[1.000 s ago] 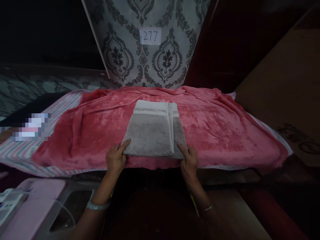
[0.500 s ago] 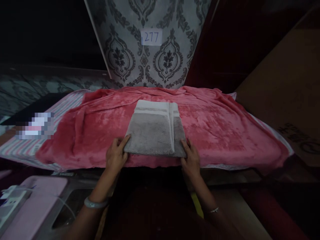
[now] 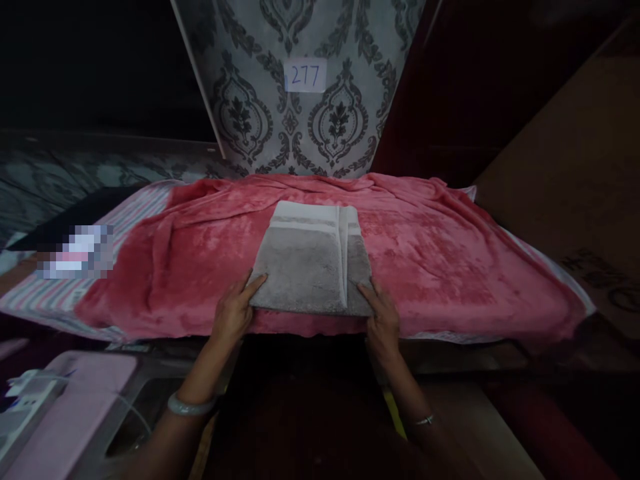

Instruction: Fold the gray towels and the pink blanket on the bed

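A folded grey towel (image 3: pixel 300 267) with pale bands at its far end lies on a pink plush blanket (image 3: pixel 430 267). One fold line runs lengthwise near its right side. My left hand (image 3: pixel 235 310) pinches the near left corner, thumb on top and the other fingers along or under the edge. At the near right corner my right hand (image 3: pixel 383 317) grips the towel the same way, thumb over the grey pile. The fingertips beneath the cloth are hidden.
Striped cloth (image 3: pixel 145 207) shows under the blanket at the left, with a blurred-out item (image 3: pixel 77 250) on it. A cardboard box (image 3: pixel 575 187) stands at the right. Below left are a pink board (image 3: pixel 75 407) and a white power strip (image 3: pixel 30 407). A paper marked 277 (image 3: pixel 305 75) hangs on the wall.
The towel stays in place with the same fold. Both hands remain at its near corners, and the thumbs shift slightly on the cloth. The view drifts a little.
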A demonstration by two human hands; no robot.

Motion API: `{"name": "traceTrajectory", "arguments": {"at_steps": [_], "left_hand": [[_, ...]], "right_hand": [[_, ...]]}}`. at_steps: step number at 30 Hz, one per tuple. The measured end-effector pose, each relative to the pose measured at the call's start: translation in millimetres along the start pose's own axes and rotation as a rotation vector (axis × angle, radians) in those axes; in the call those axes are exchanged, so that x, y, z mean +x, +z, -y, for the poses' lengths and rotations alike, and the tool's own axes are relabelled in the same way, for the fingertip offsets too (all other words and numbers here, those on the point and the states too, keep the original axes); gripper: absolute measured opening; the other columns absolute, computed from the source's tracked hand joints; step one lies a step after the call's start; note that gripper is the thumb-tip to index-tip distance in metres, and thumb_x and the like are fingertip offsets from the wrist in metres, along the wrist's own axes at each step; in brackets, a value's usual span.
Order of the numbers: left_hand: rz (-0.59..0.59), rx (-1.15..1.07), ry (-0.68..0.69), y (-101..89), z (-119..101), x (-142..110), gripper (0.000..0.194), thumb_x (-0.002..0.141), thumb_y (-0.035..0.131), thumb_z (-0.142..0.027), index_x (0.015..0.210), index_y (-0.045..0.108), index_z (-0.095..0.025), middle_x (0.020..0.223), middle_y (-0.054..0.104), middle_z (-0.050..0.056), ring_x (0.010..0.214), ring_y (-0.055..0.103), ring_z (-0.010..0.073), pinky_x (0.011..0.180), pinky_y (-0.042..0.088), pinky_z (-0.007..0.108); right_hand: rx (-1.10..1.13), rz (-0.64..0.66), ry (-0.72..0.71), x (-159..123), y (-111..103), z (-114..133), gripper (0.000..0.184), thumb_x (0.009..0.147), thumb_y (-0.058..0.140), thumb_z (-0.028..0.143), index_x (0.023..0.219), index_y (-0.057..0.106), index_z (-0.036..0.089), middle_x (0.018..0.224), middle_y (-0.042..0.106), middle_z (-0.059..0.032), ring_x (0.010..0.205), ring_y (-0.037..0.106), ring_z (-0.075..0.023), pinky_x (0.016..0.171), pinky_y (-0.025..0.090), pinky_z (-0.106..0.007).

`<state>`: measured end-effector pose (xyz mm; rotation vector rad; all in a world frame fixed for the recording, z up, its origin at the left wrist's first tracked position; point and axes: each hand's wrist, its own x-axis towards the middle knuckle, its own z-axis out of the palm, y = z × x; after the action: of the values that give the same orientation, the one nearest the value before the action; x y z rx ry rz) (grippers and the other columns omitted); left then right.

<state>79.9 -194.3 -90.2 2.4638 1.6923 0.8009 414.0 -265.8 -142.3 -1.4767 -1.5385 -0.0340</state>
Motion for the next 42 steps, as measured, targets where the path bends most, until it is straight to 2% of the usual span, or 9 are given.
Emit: {"name": "traceTrajectory", "arguments": {"at_steps": [7,15,20,24,29,32,35,38,42], "left_hand": [[0.013,0.108,-0.012,1.4,-3.4,0.5,0.071,0.074,0.040,0.001,0.136,0.063,-0.023,0.143,0.058,0.013,0.118,0.063,0.0304,0.102,0.051,0.046],[-0.001,0.177,-0.024,4.8,-4.4,-1.5,0.074,0.071,0.044,0.002,0.138,0.061,-0.027,0.143,0.059,0.010,0.117,0.063,0.0311,0.100,0.051,0.048],[-0.034,0.153,0.067,-4.1,-5.7,1.9,0.074,0.070,0.052,-0.002,0.141,0.058,-0.023,0.154,0.047,0.013,0.126,0.057,0.0358,0.103,0.051,0.054],[0.043,0.037,0.206,-1.8,-6.3,4.8,0.082,0.068,0.044,0.004,0.142,0.056,-0.027,0.156,0.045,0.005,0.144,0.042,0.0291,0.114,0.044,0.051],[0.065,0.017,0.138,8.4,-6.7,4.8,0.078,0.073,0.038,0.006,0.142,0.056,-0.024,0.155,0.047,0.004,0.147,0.037,0.0276,0.113,0.045,0.049],[0.082,0.029,0.138,3.5,-10.5,4.9,0.076,0.072,0.040,0.006,0.141,0.057,-0.022,0.153,0.049,0.007,0.147,0.037,0.0280,0.113,0.045,0.048],[0.124,0.067,0.206,-10.5,-25.5,2.7,0.078,0.070,0.047,0.001,0.145,0.052,-0.021,0.156,0.045,0.010,0.149,0.032,0.0311,0.119,0.035,0.057],[0.174,0.061,0.333,-21.3,-53.3,0.2,0.081,0.073,0.053,-0.005,0.152,0.042,-0.022,0.162,0.034,0.010,0.152,0.025,0.0309,0.123,0.021,0.061],[0.183,0.019,0.403,-8.0,-92.9,2.1,0.062,0.092,0.050,-0.021,0.153,0.038,-0.018,0.162,0.034,0.014,0.152,0.026,0.0297,0.123,0.021,0.060]], "right_hand": [[0.027,-0.036,-0.029,-1.4,3.7,-3.8,0.080,0.063,0.037,0.002,0.133,0.064,0.030,0.151,0.049,-0.0006,0.133,0.051,-0.0208,0.110,0.041,-0.047],[-0.029,-0.012,-0.071,-1.7,5.3,-6.6,0.085,0.061,0.038,0.000,0.136,0.061,0.031,0.154,0.046,-0.0004,0.132,0.051,-0.0219,0.109,0.044,-0.047],[-0.085,0.031,-0.094,1.4,-1.9,1.7,0.084,0.067,0.041,-0.001,0.145,0.053,0.030,0.158,0.039,-0.0027,0.139,0.044,-0.0251,0.113,0.040,-0.054],[-0.055,0.098,-0.182,1.6,-6.2,1.9,0.079,0.075,0.038,-0.001,0.146,0.052,0.032,0.158,0.039,-0.0019,0.146,0.034,-0.0241,0.117,0.035,-0.056],[-0.027,0.096,-0.208,-2.8,-3.3,-6.1,0.078,0.079,0.033,-0.003,0.147,0.050,0.030,0.156,0.043,-0.0044,0.147,0.033,-0.0224,0.116,0.035,-0.056],[-0.040,0.101,-0.214,-3.3,-3.5,-6.3,0.077,0.078,0.034,-0.002,0.146,0.051,0.029,0.156,0.043,-0.0051,0.147,0.033,-0.0220,0.117,0.035,-0.055],[-0.084,0.125,-0.191,-0.8,-10.1,5.4,0.075,0.078,0.037,0.000,0.146,0.051,0.027,0.155,0.044,-0.0060,0.148,0.031,-0.0235,0.117,0.033,-0.056],[-0.136,0.191,-0.166,4.3,-21.0,30.0,0.074,0.081,0.044,0.007,0.152,0.042,0.027,0.157,0.040,-0.0082,0.149,0.029,-0.0275,0.118,0.027,-0.060],[-0.161,0.303,-0.225,11.5,-25.8,57.6,0.074,0.091,0.048,0.021,0.160,0.022,0.024,0.162,0.031,-0.0108,0.150,0.025,-0.0278,0.120,0.025,-0.057]]}}
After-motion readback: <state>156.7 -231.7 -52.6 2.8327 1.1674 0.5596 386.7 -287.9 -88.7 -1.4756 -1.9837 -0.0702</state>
